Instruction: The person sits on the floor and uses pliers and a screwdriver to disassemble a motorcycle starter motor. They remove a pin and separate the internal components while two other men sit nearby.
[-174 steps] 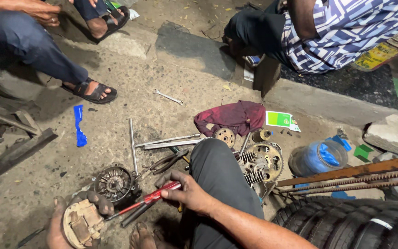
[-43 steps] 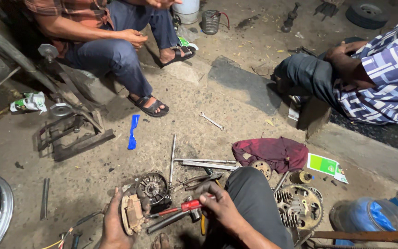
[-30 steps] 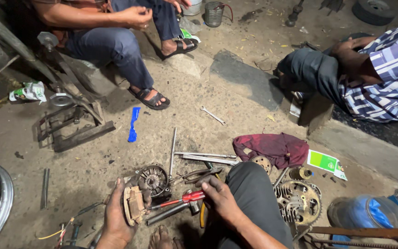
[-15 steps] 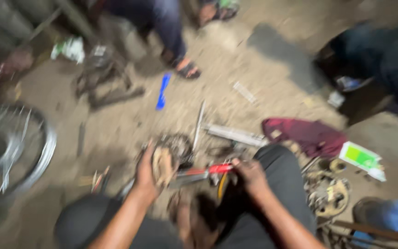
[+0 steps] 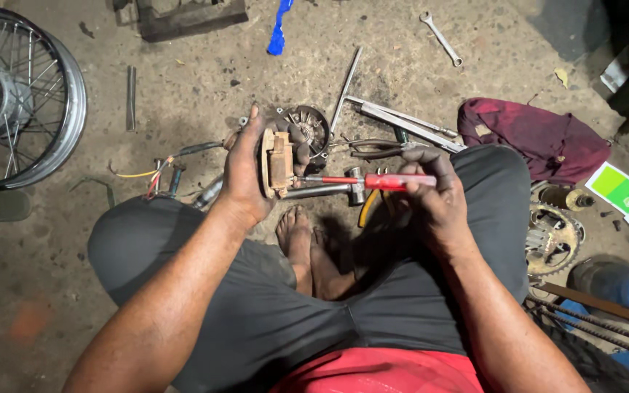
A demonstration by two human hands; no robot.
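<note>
The view drops steeply now and settles after that blurred swing, so the people seated across the floor slip out of frame and the work fills the middle; far left, the spoked wheel [image 5: 10, 94] comes fully into view lying flat on the concrete, with a bunch of coloured wires [image 5: 156, 175] trailing just beside the knee. The left hand [image 5: 245, 171] stays wrapped around the rusty brown metal part [image 5: 278, 164], thumb side up, holding it on edge above the bare feet, right in front of the round finned rotor [image 5: 309, 129] on the ground, much as it was a second ago. The red-handled screwdriver [image 5: 380, 181] lies level now, its tip meeting the face of that part, and the right hand [image 5: 431, 193] is closed tight on the handle. So the tool is engaged and the part is steadied, which reads to me as work on a fastener or seam under way. Beyond, pliers [image 5: 376, 149], a long T-bar wrench [image 5: 347, 87], a maroon rag [image 5: 536, 138] and a sprocket [image 5: 551, 236] lie scattered to the right
</note>
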